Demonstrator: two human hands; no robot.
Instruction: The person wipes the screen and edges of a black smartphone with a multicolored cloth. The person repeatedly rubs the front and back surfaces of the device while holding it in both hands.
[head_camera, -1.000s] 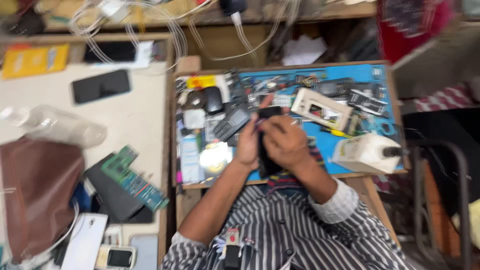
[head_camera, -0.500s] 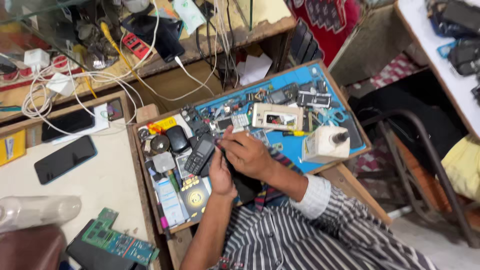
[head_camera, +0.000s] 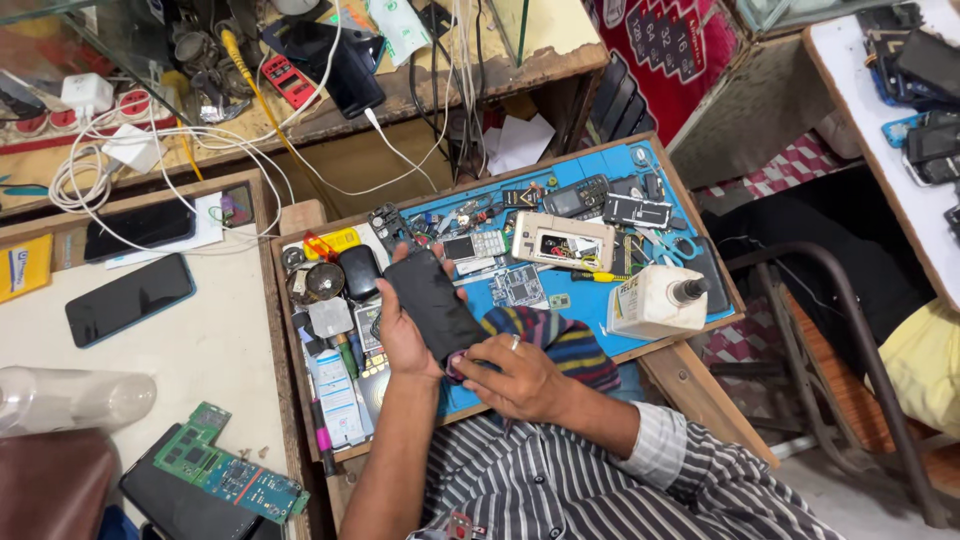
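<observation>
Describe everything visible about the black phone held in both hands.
The black phone is a flat, dark slab with rounded corners and a glossy, unlit face turned up toward the camera. It is tilted diagonally above the blue work mat. The left hand cradles its left edge and underside, fingertips curling over the top corner. The right hand grips its lower end. A striped cloth lies just beside it. No cracks can be made out.

Even, fairly bright daylight is filling the scene, casting only soft, faint shadows. The black phone screen (head_camera: 432, 305) is catching a dull sheen, and the clear plastic bottle (head_camera: 70, 398) is glinting weakly. Focus is holding sharp at centre, while the edges are bending and softening slightly.
</observation>
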